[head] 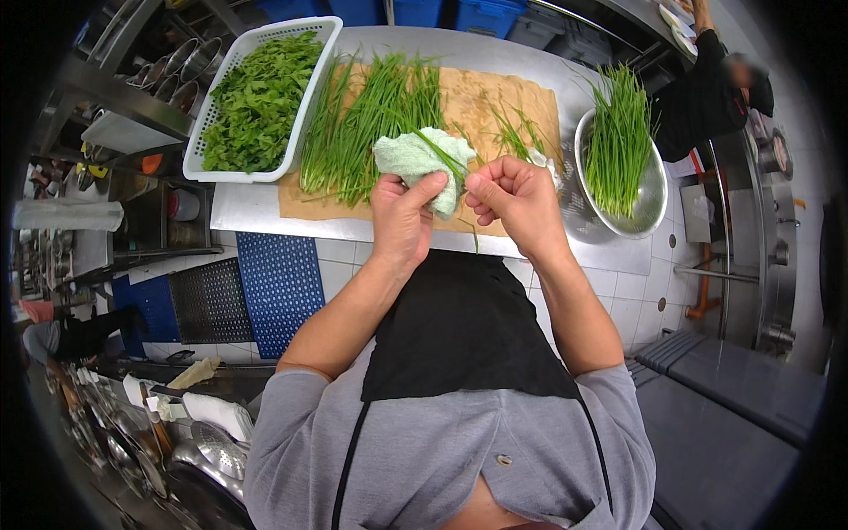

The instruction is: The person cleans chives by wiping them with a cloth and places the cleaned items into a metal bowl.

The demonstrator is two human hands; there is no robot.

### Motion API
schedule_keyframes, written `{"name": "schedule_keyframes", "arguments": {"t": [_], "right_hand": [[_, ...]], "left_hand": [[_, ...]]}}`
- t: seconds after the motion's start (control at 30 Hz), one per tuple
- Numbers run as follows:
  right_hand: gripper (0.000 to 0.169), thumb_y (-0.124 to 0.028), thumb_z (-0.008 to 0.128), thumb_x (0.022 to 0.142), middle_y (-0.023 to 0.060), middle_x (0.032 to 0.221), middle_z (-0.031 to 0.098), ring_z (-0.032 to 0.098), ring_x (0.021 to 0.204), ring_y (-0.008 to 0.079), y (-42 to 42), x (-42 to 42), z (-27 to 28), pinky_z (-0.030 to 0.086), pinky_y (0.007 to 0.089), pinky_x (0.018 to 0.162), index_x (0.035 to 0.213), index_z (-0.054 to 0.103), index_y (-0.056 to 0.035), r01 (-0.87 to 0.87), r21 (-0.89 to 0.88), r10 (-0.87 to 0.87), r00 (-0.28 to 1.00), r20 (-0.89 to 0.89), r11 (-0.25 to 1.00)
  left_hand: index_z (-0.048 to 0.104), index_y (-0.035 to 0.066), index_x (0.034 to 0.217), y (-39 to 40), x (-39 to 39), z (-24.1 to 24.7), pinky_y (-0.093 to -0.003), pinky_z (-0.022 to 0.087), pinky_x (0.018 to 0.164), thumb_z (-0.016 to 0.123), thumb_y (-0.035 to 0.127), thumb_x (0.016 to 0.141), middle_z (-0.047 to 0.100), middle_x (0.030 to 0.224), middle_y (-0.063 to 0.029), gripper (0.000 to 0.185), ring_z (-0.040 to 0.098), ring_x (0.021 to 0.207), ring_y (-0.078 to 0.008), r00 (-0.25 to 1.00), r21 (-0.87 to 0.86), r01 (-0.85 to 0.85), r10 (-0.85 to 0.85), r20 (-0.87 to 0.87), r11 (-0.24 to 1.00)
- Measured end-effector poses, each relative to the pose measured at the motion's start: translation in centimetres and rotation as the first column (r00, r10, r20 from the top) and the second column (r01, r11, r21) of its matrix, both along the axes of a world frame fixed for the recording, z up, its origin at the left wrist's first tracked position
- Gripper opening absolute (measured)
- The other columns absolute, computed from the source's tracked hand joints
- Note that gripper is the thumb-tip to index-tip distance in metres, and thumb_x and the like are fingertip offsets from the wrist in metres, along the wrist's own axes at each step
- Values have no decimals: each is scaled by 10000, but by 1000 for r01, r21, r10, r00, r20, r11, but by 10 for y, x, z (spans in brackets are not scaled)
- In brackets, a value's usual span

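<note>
My left hand is closed around a pale green cloth, with a few green chive blades lying across it. The fingertips of my right hand pinch the end of those blades beside the cloth. Beyond my hands, a wide pile of Chinese chives covers the left part of a brown cloth on the steel table. A few loose stalks and a crumpled white piece lie behind my right hand. To the right, an upright-looking bundle of chives rests in a perforated metal colander.
A white plastic basket of leafy greens stands at the table's left end. Blue bins are behind the table. One person in black is at the upper right, another at the far left.
</note>
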State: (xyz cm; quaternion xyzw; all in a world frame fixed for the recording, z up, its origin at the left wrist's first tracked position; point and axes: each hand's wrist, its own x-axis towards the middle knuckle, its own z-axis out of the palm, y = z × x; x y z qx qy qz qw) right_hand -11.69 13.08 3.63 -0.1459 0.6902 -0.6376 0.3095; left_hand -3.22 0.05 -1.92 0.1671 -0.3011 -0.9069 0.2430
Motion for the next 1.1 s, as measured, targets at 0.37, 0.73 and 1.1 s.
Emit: {"name": "schedule_keyframes", "arguments": {"t": [0.37, 0.73, 1.1], "right_hand": [[143, -115, 688, 889, 33, 748, 647, 582, 628, 66, 7, 2, 0, 486, 218, 548, 891, 634, 17, -104, 55, 107, 992, -66, 993], [145, -123, 667, 894, 20, 707, 626, 558, 590, 62, 1, 3, -1, 471, 224, 522, 869, 637, 16, -71, 44, 76, 988, -131, 997], [137, -99, 625, 864, 211, 705, 636, 651, 682, 387, -3, 15, 33, 486, 428, 601, 845, 619, 36, -24, 336, 244, 734, -633, 942]], "left_hand": [[614, 6, 1131, 5, 5, 5, -325, 528, 869, 686, -43, 829, 677, 1072, -79, 315, 658, 969, -168, 998, 36, 12, -10, -56, 999], [574, 5, 1218, 19, 11, 0, -349, 502, 945, 690, -20, 842, 646, 1170, -89, 394, 627, 1072, -187, 987, 37, 107, -102, -124, 994], [573, 9, 1231, 17, 12, -8, -330, 488, 953, 718, -53, 784, 636, 1197, -63, 475, 612, 1089, -166, 997, -4, 38, -38, -73, 999]]}}
